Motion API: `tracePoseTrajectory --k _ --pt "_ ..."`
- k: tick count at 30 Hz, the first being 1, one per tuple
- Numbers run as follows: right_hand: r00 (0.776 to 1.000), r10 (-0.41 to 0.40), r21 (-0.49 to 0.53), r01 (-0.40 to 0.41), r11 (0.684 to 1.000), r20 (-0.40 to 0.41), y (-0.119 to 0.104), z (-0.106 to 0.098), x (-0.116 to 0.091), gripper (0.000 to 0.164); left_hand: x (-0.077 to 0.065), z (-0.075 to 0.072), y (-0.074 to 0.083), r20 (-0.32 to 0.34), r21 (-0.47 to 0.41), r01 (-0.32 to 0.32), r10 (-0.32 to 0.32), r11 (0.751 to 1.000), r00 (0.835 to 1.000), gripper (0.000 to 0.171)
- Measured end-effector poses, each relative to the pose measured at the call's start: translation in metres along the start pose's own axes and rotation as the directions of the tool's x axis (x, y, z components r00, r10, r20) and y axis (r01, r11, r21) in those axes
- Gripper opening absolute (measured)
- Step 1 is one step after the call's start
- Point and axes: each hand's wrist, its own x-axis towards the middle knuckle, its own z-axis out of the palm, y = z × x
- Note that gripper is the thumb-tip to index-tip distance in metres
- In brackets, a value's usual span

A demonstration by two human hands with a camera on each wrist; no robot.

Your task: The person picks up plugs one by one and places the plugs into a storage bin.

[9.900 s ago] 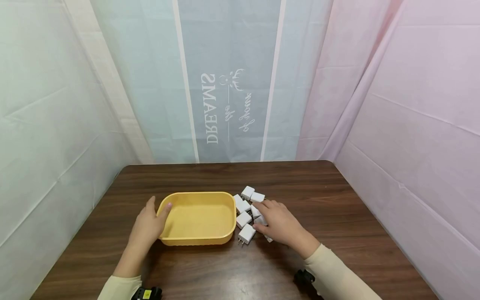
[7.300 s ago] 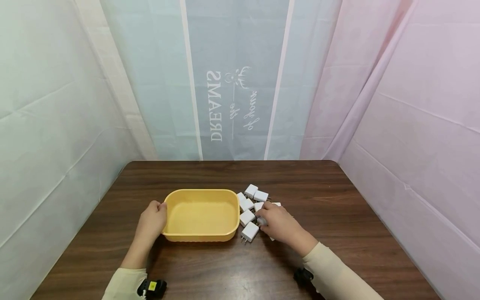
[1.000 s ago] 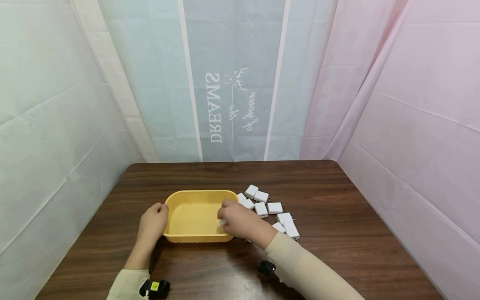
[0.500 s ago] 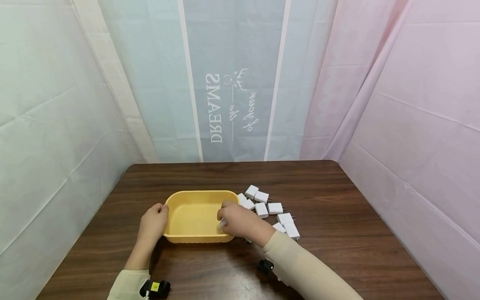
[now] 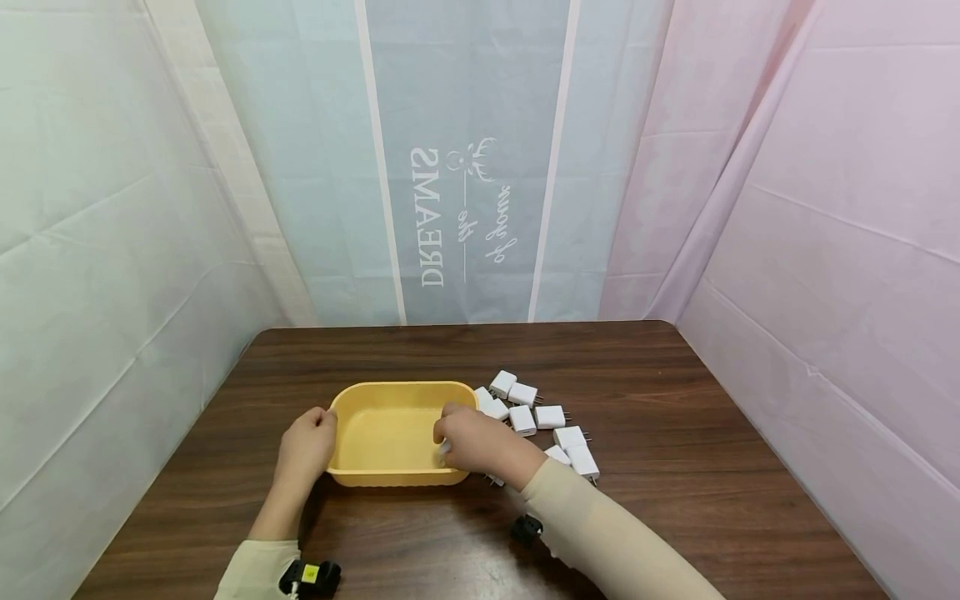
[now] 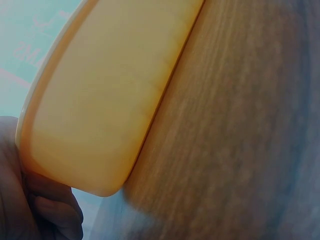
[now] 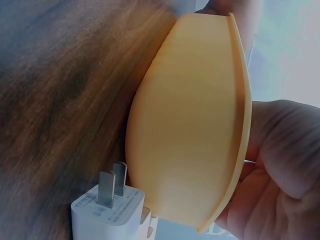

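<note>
A yellow plastic basin [image 5: 390, 478] lies on the table. My left hand [image 5: 306, 446] grips its left rim, its curled fingers [image 6: 57, 212] lying against the outer wall in the left wrist view. Over the right end of the basin, my right hand [image 5: 480, 442] pinches a white plug charger [image 5: 445, 450], mostly hidden by the fingers. Several more white chargers [image 5: 550, 417] lie scattered just right of the basin, some partly hidden behind the right hand and forearm. In the right wrist view, one charger [image 7: 107, 215] lies close to the basin wall with its two metal prongs showing.
The dark wood-grain table [image 5: 405, 533] is bounded at the back by a blue cloth [image 5: 465, 83] with printed lettering. Pale cloth walls stand on the left and right. Each wrist wears a black camera [image 5: 309, 577].
Since the earliest frames, my right hand has left the pile and come over the basin with a charger; the remaining chargers are more spread out. My left hand has closed on the rim.
</note>
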Motion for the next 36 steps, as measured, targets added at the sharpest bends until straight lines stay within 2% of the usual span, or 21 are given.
tracePoseTrajectory --k 9,25,36 --pt "0.999 0.030 0.015 -0.030 0.999 0.037 -0.0004 0.0009 0.0035 0.021 -0.0002 -0.0005 0.0010 0.002 -0.007 0.008 -0.008 1.000 1.000 0.046" --pt "0.995 0.069 -0.028 -0.067 0.997 0.077 -0.0008 0.0043 0.0064 0.024 0.0005 0.0001 -0.0011 0.006 -0.005 0.005 -0.005 1.000 1.000 0.048" --pt "0.996 0.064 -0.039 -0.062 0.997 0.058 -0.0018 0.0039 0.0046 0.023 -0.0005 0.0002 -0.0001 -0.002 0.000 0.009 -0.009 1.000 1.000 0.049"
